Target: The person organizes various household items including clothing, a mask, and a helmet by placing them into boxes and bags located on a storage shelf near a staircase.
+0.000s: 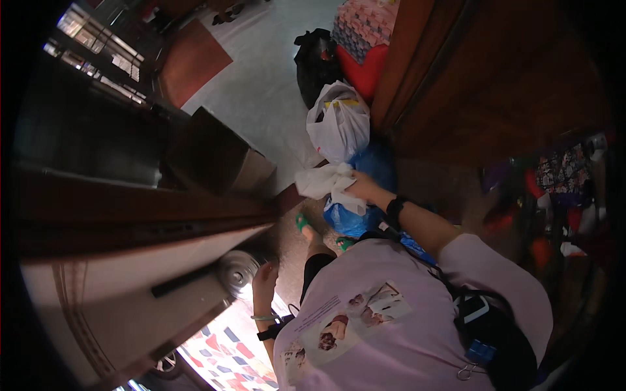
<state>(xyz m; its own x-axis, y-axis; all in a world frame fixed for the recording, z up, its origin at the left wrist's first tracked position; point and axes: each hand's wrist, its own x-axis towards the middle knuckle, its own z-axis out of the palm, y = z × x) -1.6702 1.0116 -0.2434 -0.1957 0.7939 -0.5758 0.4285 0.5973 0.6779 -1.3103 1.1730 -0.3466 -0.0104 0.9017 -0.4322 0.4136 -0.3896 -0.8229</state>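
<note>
My right hand (366,189) is raised in front of me and grips a crumpled white cloth (326,181). A black band sits on that wrist. My left hand (265,274) is lower down, fingers on a round metal door knob (237,269) at the edge of a pale door (117,306). A thin bracelet and a black strap circle the left wrist. My feet in green sandals (302,222) show below on the floor.
A white plastic bag (339,120) and a blue bag (355,218) sit on the floor beside a dark wooden cabinet (482,78). Behind them are a black bag (316,62) and a red cushion. A brown cardboard box (218,156) stands left.
</note>
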